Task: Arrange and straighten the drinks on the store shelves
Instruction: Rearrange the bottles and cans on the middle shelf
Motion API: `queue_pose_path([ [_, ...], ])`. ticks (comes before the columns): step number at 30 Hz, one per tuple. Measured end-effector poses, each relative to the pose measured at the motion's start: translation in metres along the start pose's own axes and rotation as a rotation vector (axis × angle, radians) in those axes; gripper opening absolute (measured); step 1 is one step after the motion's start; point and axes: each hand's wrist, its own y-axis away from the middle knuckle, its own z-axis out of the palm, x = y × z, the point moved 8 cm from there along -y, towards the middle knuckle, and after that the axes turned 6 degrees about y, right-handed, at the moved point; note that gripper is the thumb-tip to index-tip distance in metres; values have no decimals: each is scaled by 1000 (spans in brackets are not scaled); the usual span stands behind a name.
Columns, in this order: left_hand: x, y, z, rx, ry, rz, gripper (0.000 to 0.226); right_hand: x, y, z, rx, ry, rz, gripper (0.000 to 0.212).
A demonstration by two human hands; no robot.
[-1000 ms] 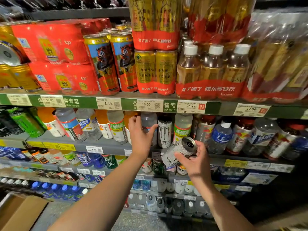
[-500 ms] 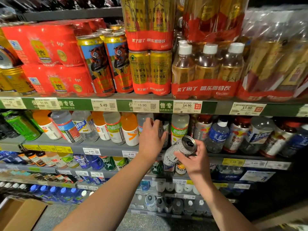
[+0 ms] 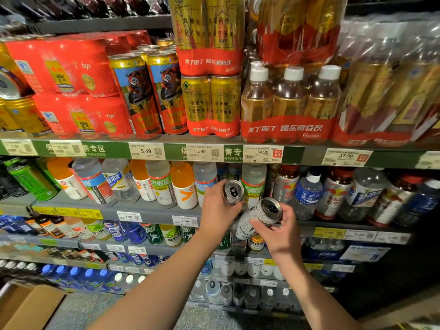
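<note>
The left hand (image 3: 217,208) hides most of the can (image 3: 233,192) it grips at the shelf's (image 3: 152,210) front edge; earlier it reached among bottles. The right hand (image 3: 281,231) still grips a tilted white can (image 3: 258,217) beside it.

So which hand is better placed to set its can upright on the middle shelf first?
Probably the left hand. Its can is near upright at the middle shelf front among the bottles. The right hand holds a white can tilted and lower, off the shelf.

The grey shelf (image 3: 147,209) carries upright drink bottles (image 3: 164,184); the shelf above (image 3: 309,153) carries 2 tall cans (image 3: 152,94) and shrink-wrapped packs (image 3: 285,103).
</note>
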Motion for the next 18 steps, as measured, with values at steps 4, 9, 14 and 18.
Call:
queue_pose_path([
  [4, -6, 12, -11, 41, 106, -38, 67, -6, 8, 4, 22, 31, -4, 63],
  [9, -18, 31, -53, 184, 323, -143, 63, -18, 18, 25, -28, 33, -54, 61],
  [14, -47, 41, -127, 284, 391, -204, 49, -50, 31, 74, -63, 70, -148, 54],
  [18, -93, 56, -202, 408, 470, -253, 40, -72, 55, 139, -87, 53, -122, 53],
])
